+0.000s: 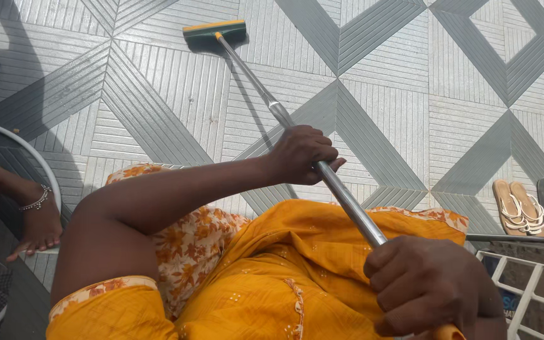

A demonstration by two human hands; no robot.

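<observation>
Both hands grip a mop's steel handle (297, 135): the left hand (300, 153) mid-shaft, the right hand (426, 286) at its near end. The green head (214, 33) rests on the tiled floor (410, 113), mid-stroke; drawing it back calls for even pressure.

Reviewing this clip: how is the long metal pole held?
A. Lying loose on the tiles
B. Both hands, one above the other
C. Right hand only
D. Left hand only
B: the left hand grips the metal pole midway and the right hand grips its near end.
</observation>
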